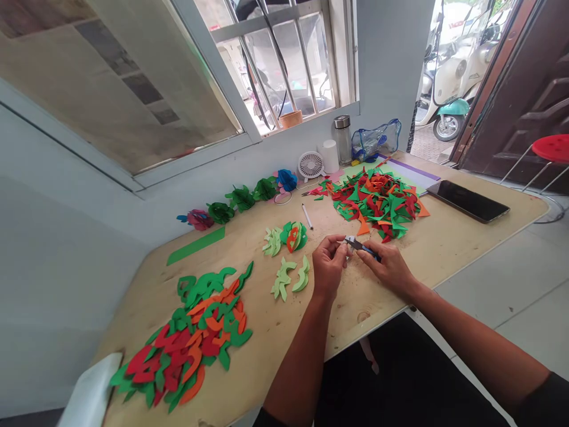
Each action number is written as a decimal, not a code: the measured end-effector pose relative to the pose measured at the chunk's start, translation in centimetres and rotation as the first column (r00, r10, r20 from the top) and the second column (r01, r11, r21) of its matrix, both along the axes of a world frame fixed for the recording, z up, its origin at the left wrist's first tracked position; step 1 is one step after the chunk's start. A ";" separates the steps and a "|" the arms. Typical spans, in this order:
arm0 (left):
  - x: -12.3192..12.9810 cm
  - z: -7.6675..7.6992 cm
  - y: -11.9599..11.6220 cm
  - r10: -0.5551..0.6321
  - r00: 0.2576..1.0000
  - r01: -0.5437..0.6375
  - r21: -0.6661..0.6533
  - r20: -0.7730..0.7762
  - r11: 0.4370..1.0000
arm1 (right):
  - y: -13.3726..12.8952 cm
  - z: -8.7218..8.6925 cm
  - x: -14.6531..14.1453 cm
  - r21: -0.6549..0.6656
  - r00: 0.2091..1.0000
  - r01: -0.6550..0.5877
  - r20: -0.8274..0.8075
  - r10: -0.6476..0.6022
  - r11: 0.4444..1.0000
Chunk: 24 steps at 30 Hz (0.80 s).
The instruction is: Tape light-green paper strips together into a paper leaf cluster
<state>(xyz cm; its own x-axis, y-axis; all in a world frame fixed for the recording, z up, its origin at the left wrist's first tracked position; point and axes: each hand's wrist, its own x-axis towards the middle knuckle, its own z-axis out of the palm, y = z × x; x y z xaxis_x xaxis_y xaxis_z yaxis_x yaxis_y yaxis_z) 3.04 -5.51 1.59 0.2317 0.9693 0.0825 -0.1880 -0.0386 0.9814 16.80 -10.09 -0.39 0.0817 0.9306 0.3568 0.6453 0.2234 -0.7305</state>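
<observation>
My right hand (386, 265) is closed around the dark handles of a pair of pliers (354, 242), its metal jaws pointing left. Those jaws meet the fingertips of my left hand (329, 267), which are pinched together. A small pale piece seems to be between them, too small to name. Left of my hands lie light green paper cut-outs (283, 279) and a second curved light green piece (301, 275). Behind these sits a green and orange layered paper piece (294, 236) beside more pale green cut-outs (272, 241).
A heap of red, green and orange scraps (377, 201) lies beyond my right hand, near a phone (468, 200). Curved cut-outs (191, 338) spread over the left side. A white pen (307, 216), small fan (310, 165) and glass bottle (342, 142) stand or lie farther back.
</observation>
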 end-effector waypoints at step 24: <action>0.0 -0.2 0.1 -0.006 0.998 0.007 0.018 -0.055 1.000 | 0.1 0.2 -0.1 0.042 0.983 0.172 -0.074 -0.169 0.984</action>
<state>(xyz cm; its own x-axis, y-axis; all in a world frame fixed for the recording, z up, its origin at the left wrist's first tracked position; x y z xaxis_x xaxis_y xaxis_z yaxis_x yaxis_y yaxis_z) 2.99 -5.41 1.35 0.2428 0.9662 0.0870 -0.1346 -0.0553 0.9894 16.74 -10.04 -0.21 0.2637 0.8830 0.3882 0.6248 0.1502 -0.7662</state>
